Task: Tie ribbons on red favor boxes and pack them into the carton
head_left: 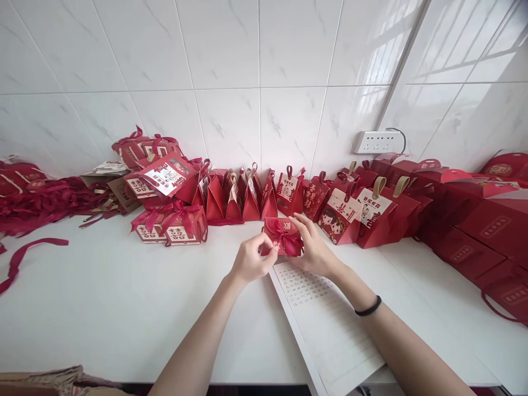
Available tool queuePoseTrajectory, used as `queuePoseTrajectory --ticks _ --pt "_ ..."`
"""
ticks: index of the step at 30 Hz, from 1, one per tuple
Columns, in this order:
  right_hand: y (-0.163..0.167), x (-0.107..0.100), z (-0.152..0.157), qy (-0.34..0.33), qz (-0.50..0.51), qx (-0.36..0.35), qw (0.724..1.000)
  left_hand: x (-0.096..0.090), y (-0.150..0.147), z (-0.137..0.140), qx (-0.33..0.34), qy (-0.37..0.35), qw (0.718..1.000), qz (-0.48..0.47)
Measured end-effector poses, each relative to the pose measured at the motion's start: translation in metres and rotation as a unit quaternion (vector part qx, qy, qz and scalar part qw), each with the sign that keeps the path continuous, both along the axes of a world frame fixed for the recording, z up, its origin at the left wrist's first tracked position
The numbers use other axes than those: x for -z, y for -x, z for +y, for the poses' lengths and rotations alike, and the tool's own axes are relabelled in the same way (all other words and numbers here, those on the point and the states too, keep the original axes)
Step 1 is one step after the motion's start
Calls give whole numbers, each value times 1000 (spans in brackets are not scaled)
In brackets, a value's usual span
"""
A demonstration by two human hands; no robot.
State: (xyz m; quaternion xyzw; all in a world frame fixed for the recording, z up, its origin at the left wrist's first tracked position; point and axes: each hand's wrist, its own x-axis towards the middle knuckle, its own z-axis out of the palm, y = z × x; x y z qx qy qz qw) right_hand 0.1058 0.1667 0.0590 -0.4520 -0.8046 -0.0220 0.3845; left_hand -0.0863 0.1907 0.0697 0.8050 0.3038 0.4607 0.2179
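Note:
A small red gift box (pixel 270 224) with white characters stands at the middle of the table, a dark red ribbon (pixel 287 240) tied in a bow on its front. My left hand (pixel 252 257) is at its left side, thumb and forefinger pinched together at the ribbon's left end. Along the right side and top edge of the box curve the fingers of my right hand (pixel 315 248), gripping it. A black band (pixel 368 306) circles my right wrist. Below the box lies a sheet of handwritten paper (pixel 325 324), partly under my right forearm.
Red handled boxes (pixel 251 201) line the wall, with ribbon-tied boxes (pixel 185 225) piled at left. Larger red boxes (pixel 474 225) are stacked at right. Loose ribbons (pixel 45 201) heap at far left. A white power strip (pixel 378 142) sits against the wall. Cardboard (pixel 53 382) shows at bottom left.

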Motion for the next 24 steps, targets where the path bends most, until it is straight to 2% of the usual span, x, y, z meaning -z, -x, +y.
queuePoseTrajectory --ticks 5,7,11,16,18,21,24 --pt "-1 -1 0 22 45 -33 998 3 -4 -5 25 -128 988 88" --pt "-1 -3 -1 32 52 -41 997 5 -5 -4 34 -153 983 97" --pt "3 -3 -4 33 7 -30 999 5 -7 -5 27 -115 992 54" --pt "20 7 -6 -42 -51 64 996 3 -8 -8 19 -52 998 41" --pt "25 10 -6 -65 -42 80 994 2 -8 -9 20 -57 997 41" --pt "26 12 -6 -96 -2 63 993 4 -8 -10 29 -64 997 26" --pt "21 12 -6 -110 50 38 992 8 -9 -6 21 -47 998 -44"
